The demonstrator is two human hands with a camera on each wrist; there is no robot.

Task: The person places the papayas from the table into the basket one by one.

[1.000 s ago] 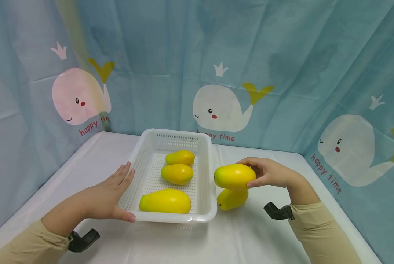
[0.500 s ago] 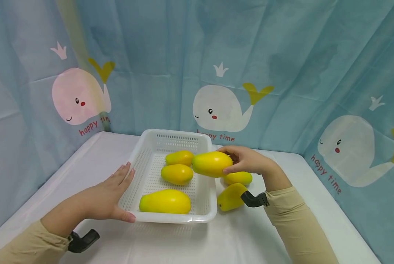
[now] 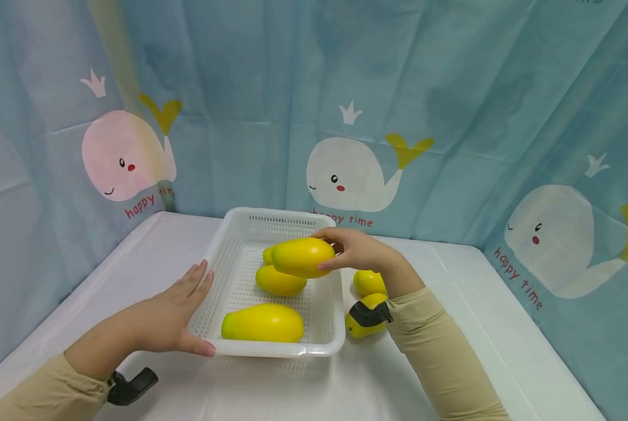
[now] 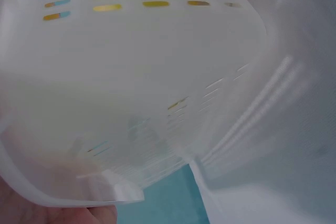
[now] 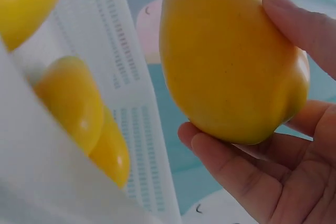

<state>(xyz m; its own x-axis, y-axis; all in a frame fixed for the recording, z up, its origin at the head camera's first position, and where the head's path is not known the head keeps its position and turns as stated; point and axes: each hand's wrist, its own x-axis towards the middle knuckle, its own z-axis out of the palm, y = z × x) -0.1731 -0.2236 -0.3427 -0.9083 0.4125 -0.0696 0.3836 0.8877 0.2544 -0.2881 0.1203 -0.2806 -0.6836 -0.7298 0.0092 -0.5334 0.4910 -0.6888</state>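
Blue curtain (image 3: 240, 117) stands behind a white-covered table (image 3: 272, 392). On it sits a white plastic basket (image 3: 261, 351), its long sides running away from the person. The left hand (image 3: 161, 318) lies against its left rim, fingers straight and spread, gripping nothing. The right hand (image 3: 363, 254) holds a fruit between thumb and fingers, parted to its width. Nearest in the basket, a large fruit (image 3: 263, 323) lies crosswise, greenish end left. The held fruit (image 3: 300, 257) is above the basket, long axis also crosswise and nearly level, its greenish end pointing left, partly hiding two smaller fruits (image 3: 279, 282) inside.
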